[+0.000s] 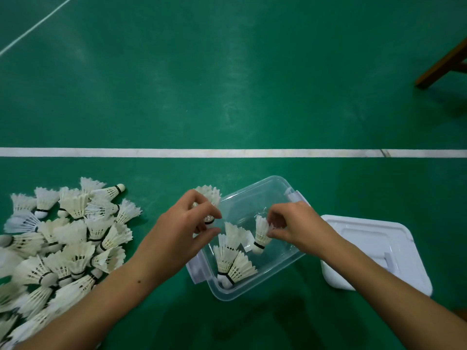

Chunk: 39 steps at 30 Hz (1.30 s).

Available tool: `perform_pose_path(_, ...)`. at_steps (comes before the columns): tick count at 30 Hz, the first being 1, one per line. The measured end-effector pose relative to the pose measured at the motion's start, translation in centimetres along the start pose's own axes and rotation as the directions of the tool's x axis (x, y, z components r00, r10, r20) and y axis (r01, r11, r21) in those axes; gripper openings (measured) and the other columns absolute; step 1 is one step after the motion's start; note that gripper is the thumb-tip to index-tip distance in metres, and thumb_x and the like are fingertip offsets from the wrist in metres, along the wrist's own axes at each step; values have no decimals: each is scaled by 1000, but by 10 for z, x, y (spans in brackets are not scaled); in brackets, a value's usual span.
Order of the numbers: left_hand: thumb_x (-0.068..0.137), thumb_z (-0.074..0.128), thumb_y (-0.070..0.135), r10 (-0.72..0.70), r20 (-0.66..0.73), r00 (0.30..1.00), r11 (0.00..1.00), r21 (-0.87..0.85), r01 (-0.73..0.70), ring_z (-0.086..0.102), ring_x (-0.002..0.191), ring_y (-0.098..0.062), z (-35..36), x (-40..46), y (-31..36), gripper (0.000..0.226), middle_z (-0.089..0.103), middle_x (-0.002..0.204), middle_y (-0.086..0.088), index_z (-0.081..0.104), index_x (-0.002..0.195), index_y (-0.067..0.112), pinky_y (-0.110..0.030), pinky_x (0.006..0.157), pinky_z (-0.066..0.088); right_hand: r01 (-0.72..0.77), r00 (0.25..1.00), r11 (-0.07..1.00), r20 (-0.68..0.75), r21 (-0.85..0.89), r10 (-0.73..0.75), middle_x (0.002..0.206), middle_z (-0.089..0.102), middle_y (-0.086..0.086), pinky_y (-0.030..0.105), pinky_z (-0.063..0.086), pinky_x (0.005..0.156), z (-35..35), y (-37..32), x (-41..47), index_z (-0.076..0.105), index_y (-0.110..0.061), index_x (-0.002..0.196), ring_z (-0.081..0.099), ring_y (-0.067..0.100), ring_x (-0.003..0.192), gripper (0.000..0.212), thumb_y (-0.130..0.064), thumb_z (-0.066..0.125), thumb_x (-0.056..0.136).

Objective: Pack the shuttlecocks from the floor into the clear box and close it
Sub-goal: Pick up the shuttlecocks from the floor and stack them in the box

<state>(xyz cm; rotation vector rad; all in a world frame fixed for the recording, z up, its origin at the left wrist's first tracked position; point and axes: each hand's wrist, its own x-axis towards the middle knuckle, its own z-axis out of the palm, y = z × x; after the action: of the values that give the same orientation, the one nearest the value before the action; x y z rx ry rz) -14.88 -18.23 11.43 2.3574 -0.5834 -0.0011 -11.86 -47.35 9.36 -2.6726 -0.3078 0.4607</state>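
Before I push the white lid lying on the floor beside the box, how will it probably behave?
The white lid looks like thin plastic, so probably light and fairly stiff. It lies flat on the smooth green floor, so it would likely slide, not tip.

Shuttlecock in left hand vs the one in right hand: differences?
The left hand grips its shuttlecock at the cork end, feathers pointing away, over the clear box rim. The right hand pinches its shuttlecock by the feathers, cork down, inside the box. Both are white feathered.

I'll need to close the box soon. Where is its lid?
The white lid lies flat on the green floor, on the right of the head view, just beside the clear box, past the right hand.
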Motion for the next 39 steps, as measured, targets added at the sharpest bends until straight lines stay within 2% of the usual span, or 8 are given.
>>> perform_pose_path(7, 95, 72, 30, -23, -24, 999, 999, -33, 22, 66, 80, -2, 12, -8, -5, 10, 54, 105, 16, 71, 104, 25, -35, 73, 59, -122, 974, 992, 192, -24, 124, 87, 76, -1, 40, 62, 77, 33, 5, 13, 73, -15, 87, 67, 13, 71, 16, -20, 87, 83)
perform_pose_path(11, 95, 62, 42, -19, -26, 999, 999, -37, 18, 66, 79, -2, 13, -7, -4, 21, 54, 104, 16, 70, 103, 25, -34, 72, 58, -186, 945, 982, 282, 39, 168, 84, 77, 2, 41, 66, 71, 38, 7, 18, 72, -13, 85, 75, 19, 63, 19, -18, 90, 81)
perform_pose_path(15, 95, 57, 47, -16, -21, 1000, 999, -35, 16, 65, 79, -2, 14, -8, -3, 26, 54, 104, 16, 69, 102, 25, -34, 71, 57, -291, 888, 943, 412, 160, 204, 87, 79, 10, 43, 68, 72, 35, 4, 25, 73, -6, 89, 80, 28, 73, 20, -10, 91, 80)
perform_pose_path(22, 95, 73, 27, -6, 7, 1000, 1000, 1, 6, 63, 80, 0, 20, -10, -5, 8, 53, 104, 17, 68, 101, 26, -33, 71, 56, -376, 797, 903, 570, 208, 200, 95, 80, 20, 42, 67, 78, 57, -6, 20, 67, -3, 101, 80, 33, 85, 31, -6, 90, 80)
perform_pose_path(26, 95, 75, 23, 3, 17, 1000, 1000, 5, -4, 63, 81, -1, 22, -10, -7, 10, 53, 104, 16, 68, 102, 25, -33, 72, 56, -342, 818, 928, 534, 151, 214, 93, 81, 11, 36, 60, 70, 71, -2, 7, 68, -8, 101, 70, 16, 66, 32, -16, 91, 80)
perform_pose_path(30, 97, 71, 25, 25, 32, 999, 1000, 15, -26, 63, 81, -2, 24, -8, -5, 7, 53, 105, 16, 68, 103, 25, -35, 72, 56, -329, 838, 935, 497, 135, 224, 96, 79, 2, 42, 62, 90, 71, -2, 5, 71, -15, 102, 76, 20, 90, 35, -26, 93, 77)
perform_pose_path(36, 99, 66, 30, 85, 92, 992, 996, 33, -88, 62, 81, -2, 24, -1, -1, 4, 51, 108, 17, 67, 103, 28, -37, 72, 55, -224, 910, 968, 378, 110, 167, 97, 77, -9, 36, 60, 91, 46, -10, 3, 72, -21, 113, 73, 10, 92, 41, -30, 92, 78)
perform_pose_path(39, 98, 72, 35, 135, 151, 979, 986, 73, -148, 60, 83, -8, 22, 7, 2, 10, 51, 106, 16, 63, 97, 29, -38, 73, 55, -148, 970, 971, 218, 186, 106, 96, 78, -8, 33, 61, 89, 14, -13, -5, 73, -20, 112, 73, 6, 89, 41, -29, 93, 77)
